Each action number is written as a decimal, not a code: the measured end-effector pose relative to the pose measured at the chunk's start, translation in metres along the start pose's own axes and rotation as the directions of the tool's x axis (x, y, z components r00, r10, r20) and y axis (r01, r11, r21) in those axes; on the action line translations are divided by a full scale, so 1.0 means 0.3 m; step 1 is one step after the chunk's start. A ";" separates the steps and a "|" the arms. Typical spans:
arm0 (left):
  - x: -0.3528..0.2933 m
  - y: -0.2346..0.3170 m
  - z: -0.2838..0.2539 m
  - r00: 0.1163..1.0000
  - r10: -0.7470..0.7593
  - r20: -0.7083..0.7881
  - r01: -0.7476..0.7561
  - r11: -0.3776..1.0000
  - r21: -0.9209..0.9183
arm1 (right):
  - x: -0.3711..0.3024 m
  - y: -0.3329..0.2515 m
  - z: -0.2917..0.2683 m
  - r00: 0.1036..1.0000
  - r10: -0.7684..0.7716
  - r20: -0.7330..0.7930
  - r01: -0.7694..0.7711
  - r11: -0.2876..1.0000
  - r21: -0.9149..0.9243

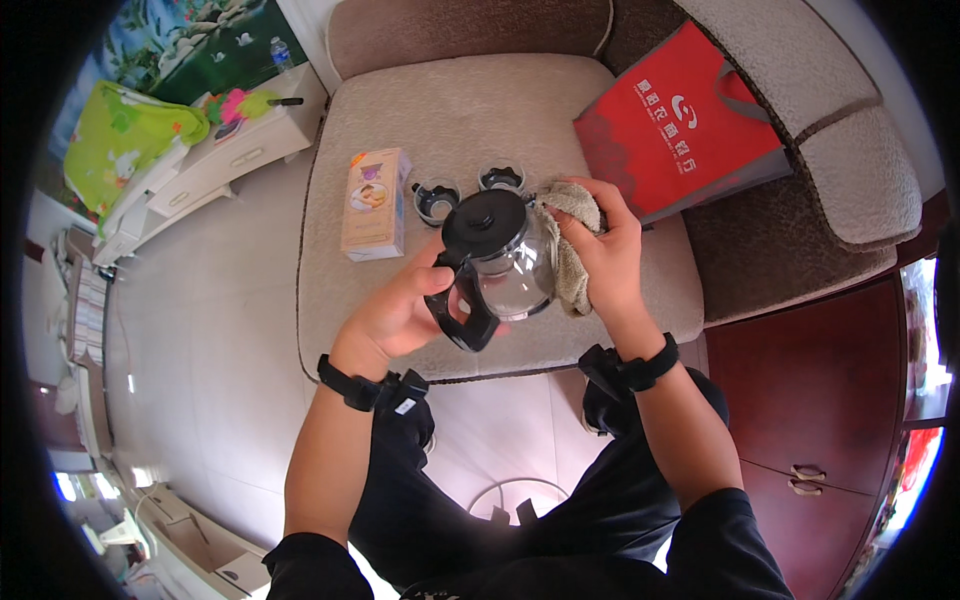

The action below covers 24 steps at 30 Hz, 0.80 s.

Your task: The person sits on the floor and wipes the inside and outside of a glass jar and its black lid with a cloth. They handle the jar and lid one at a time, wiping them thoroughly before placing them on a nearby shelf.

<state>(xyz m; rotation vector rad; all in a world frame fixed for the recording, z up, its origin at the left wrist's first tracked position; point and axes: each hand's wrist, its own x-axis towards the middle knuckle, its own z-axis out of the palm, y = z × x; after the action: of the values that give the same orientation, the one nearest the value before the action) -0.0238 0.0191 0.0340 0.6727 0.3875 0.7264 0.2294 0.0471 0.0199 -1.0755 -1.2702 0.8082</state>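
A glass coffee pot (pixel 522 283) with a black lid and black handle is held up over the front of the sofa seat. My left hand (pixel 400 305) is closed on it by the handle, some fingers hidden beneath the pot. Against the pot's right side, my right hand (pixel 610 245) presses a grey-beige cloth (pixel 572 262), with the fingers wrapped round it. Just beyond the pot, two small glass cups, a left one (pixel 437 203) and a right one (pixel 502 178), rest on the seat. They look dark inside.
A white and orange box (pixel 372 205) lies left of the cups on the beige sofa seat (pixel 460 95). A red paper bag (pixel 680 120) leans at the right. Dark red cabinet doors (pixel 800 390) stand right of my arm. A white low cabinet (pixel 235 155) stands far left.
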 end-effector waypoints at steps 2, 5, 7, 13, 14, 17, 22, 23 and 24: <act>0.015 -0.043 0.003 0.998 0.001 -0.062 -0.011 0.988 -0.152 | 0.003 -0.018 0.004 0.987 -0.160 0.000 0.158 0.978 -0.134; 0.035 -0.067 0.043 0.973 -0.113 -0.199 0.038 0.937 -0.348 | 0.000 -0.060 -0.004 0.956 -0.281 0.080 0.292 0.925 -0.243; 0.045 -0.073 0.031 0.961 -0.108 -0.256 0.035 0.962 -0.272 | 0.002 -0.048 -0.009 0.936 -0.332 0.115 0.351 0.893 -0.282; 0.071 -0.097 0.057 0.878 0.059 -0.475 -0.108 0.991 -0.075 | -0.072 -0.058 0.064 0.869 -0.484 0.106 0.472 0.744 -0.473; 0.070 -0.103 0.053 0.862 0.115 -0.494 -0.156 0.987 -0.043 | -0.095 -0.064 0.084 0.848 -0.518 0.112 0.502 0.718 -0.482; 0.073 -0.091 0.101 0.842 0.194 -0.504 -0.261 0.963 -0.065 | -0.166 -0.089 0.131 0.733 -0.621 0.278 0.664 0.563 -0.492; 0.066 -0.083 0.082 0.853 0.192 -0.486 -0.258 0.964 -0.071 | -0.079 -0.057 0.092 0.522 -0.742 0.420 0.828 0.322 -0.459; 0.053 -0.075 0.075 0.875 0.158 -0.459 -0.203 0.978 -0.051 | -0.059 -0.055 0.088 0.604 -0.716 0.350 0.773 0.419 -0.477; 0.052 -0.071 0.071 0.874 0.162 -0.458 -0.201 0.979 -0.038 | -0.041 -0.056 0.087 0.681 -0.678 0.278 0.709 0.512 -0.486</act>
<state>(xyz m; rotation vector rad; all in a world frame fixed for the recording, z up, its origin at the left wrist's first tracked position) 0.0089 0.0094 0.0333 0.4565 0.7252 1.0799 0.2004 0.0348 0.0306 -0.8444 -1.8745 -0.2029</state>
